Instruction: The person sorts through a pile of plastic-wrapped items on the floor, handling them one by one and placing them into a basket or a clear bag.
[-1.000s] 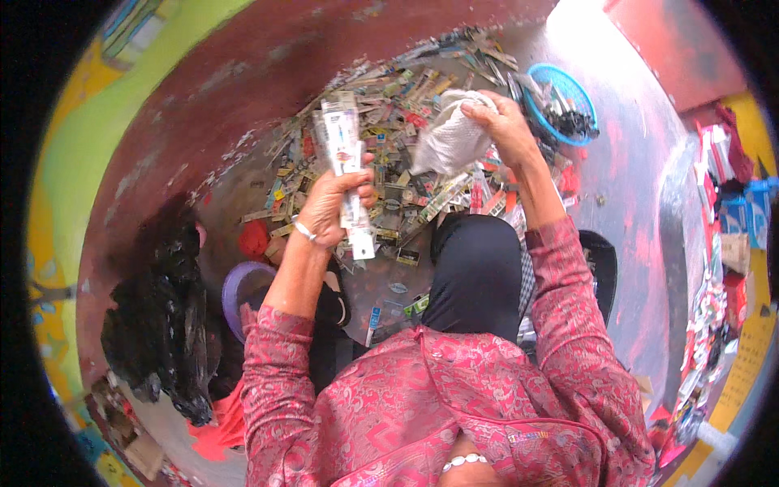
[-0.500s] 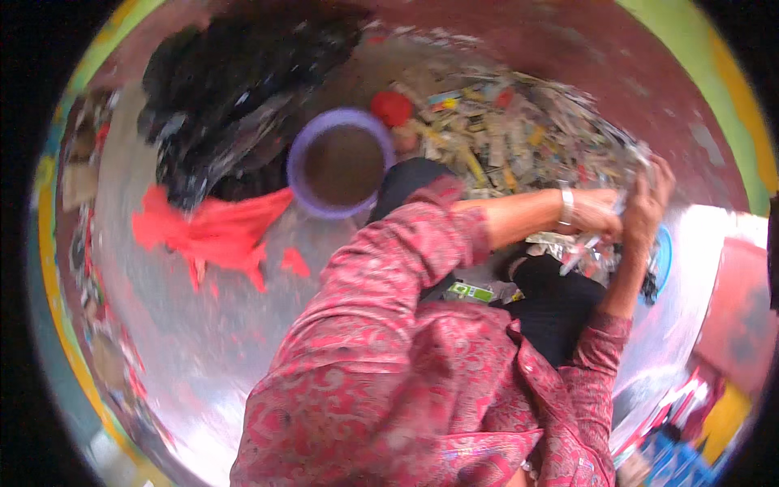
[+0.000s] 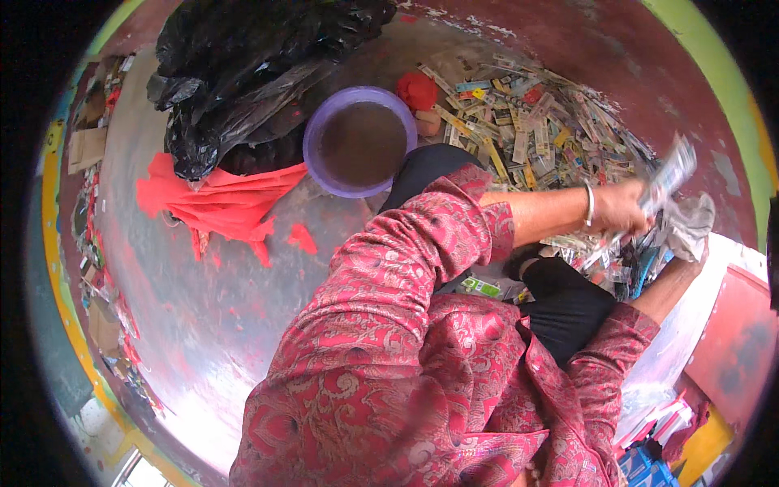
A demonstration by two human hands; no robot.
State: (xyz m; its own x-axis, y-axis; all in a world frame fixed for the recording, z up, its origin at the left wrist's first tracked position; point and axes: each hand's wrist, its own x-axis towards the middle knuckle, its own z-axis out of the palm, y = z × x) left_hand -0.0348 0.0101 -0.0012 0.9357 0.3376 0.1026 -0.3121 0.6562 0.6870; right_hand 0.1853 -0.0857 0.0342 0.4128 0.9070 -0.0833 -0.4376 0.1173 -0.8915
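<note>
My left hand (image 3: 625, 207), with a bangle on the wrist, is closed on a long strip of small packets (image 3: 669, 172) held over the right edge of a heap of mixed flat packets and wrappers (image 3: 527, 122) on the floor. My right hand (image 3: 690, 260) reaches up from the lower right and grips a crumpled translucent plastic bag (image 3: 691, 217) just beside the strip; its fingers are mostly hidden by the bag. Both hands are close together, blurred by motion. My red patterned sleeves and black-clad knees fill the lower middle.
A purple basin (image 3: 361, 142) stands left of the heap, with a small red object (image 3: 418, 89) beside it. Black plastic bags (image 3: 243, 73) lie at the upper left, a red plastic sheet (image 3: 215, 203) below them. Cardboard and scraps line the left wall (image 3: 89, 146).
The view has swung round, so the heap now lies at the upper right. My hands have come together; the strip has moved from upright in front of me to beside the bag.
</note>
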